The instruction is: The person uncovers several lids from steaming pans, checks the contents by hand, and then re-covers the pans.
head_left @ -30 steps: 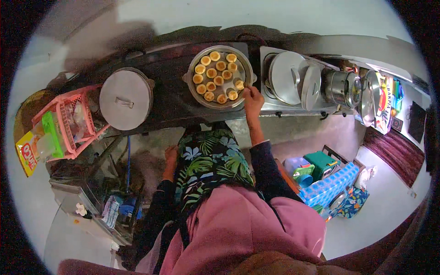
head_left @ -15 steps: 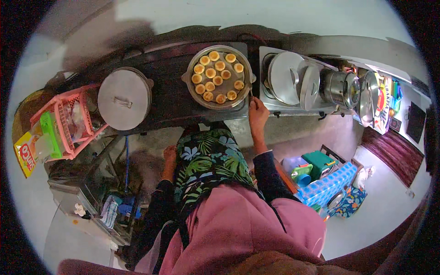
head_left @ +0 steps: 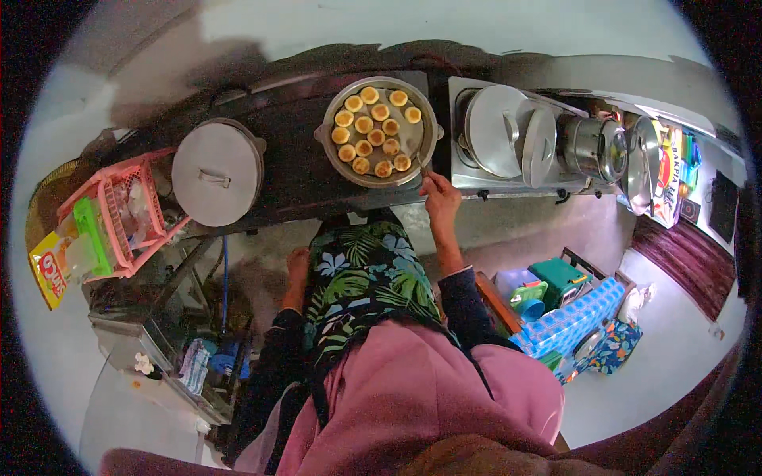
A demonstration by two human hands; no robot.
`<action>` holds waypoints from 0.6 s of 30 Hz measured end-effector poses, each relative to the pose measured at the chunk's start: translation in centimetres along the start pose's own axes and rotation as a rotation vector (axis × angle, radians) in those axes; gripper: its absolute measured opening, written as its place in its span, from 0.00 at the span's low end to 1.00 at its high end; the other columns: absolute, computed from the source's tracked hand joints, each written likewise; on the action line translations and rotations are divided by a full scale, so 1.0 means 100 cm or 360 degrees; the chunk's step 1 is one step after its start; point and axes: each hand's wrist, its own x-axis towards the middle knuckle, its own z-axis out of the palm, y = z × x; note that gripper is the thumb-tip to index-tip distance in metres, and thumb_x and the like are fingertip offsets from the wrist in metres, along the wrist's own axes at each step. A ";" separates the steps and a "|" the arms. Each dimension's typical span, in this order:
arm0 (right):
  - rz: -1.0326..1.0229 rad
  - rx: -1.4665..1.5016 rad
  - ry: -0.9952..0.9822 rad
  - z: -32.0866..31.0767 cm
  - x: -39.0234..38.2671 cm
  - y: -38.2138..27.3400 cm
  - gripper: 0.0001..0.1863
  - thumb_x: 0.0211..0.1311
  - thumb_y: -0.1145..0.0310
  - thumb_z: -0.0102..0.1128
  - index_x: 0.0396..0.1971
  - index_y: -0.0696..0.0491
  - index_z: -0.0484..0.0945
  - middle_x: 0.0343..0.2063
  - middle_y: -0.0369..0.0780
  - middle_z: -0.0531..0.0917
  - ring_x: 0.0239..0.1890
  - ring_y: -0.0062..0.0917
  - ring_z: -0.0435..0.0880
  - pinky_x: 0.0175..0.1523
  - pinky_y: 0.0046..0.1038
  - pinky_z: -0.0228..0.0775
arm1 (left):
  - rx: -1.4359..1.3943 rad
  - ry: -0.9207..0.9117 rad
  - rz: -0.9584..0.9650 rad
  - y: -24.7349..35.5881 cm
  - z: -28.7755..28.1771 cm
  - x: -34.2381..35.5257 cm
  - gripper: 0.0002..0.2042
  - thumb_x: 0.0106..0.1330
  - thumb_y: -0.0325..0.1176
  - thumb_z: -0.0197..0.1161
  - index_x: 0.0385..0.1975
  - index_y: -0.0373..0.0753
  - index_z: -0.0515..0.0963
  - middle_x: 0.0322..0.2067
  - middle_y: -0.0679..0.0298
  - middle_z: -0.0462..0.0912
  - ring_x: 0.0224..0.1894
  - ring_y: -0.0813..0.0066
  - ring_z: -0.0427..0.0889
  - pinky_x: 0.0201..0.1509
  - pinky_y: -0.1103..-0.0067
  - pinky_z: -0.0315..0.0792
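My right hand grips a slim turner, whose tip reaches inside the right side of a round metal pan. Several small round, golden-brown pastries lie spread in the pan, with a bare patch at the right near the tool. My left hand hangs low beside the patterned apron; its fingers are too small and shaded to make out clearly.
A lidded pan sits at left beside a pink basket. Right of the pan stand a steel stove, metal lids and a steel pot. Behind runs a wall; low right, plastic containers.
The pastry by the tool has shifted left within the pan, away from the right rim. My right hand dipped slightly, then rose again, with the turner now reaching farther inside.
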 end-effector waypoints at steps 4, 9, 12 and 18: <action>0.0232 0.0070 -0.0135 0.024 -0.005 -0.015 0.11 0.56 0.71 0.58 0.37 0.61 0.79 0.19 0.35 0.79 0.18 0.13 0.71 0.22 0.17 0.59 | 0.0103 0.0327 -0.0199 0.022 -0.014 -0.020 0.12 0.62 0.37 0.53 0.34 0.36 0.77 0.31 0.52 0.79 0.36 0.55 0.77 0.45 0.67 0.70; 0.0242 -0.0011 -0.0026 0.011 0.003 0.020 0.11 0.54 0.73 0.59 0.37 0.61 0.79 0.22 0.37 0.80 0.19 0.16 0.75 0.25 0.20 0.65 | -0.0424 0.0305 0.0136 0.243 -0.077 0.022 0.14 0.63 0.35 0.53 0.44 0.34 0.75 0.32 0.53 0.81 0.35 0.62 0.80 0.40 0.70 0.72; 0.0205 0.0058 -0.0030 0.017 0.005 0.018 0.11 0.54 0.73 0.58 0.37 0.62 0.79 0.23 0.38 0.81 0.20 0.18 0.76 0.26 0.21 0.67 | -0.0758 -0.0003 0.0160 0.315 -0.083 0.059 0.14 0.64 0.34 0.52 0.45 0.34 0.74 0.26 0.57 0.80 0.30 0.69 0.80 0.36 0.73 0.72; 0.0012 -0.0136 -0.0035 0.018 0.009 0.026 0.12 0.54 0.72 0.58 0.37 0.62 0.79 0.23 0.38 0.81 0.22 0.18 0.77 0.27 0.21 0.67 | -0.0297 0.0266 0.0330 0.371 -0.035 0.136 0.13 0.63 0.33 0.50 0.42 0.32 0.74 0.31 0.50 0.80 0.35 0.55 0.79 0.40 0.67 0.70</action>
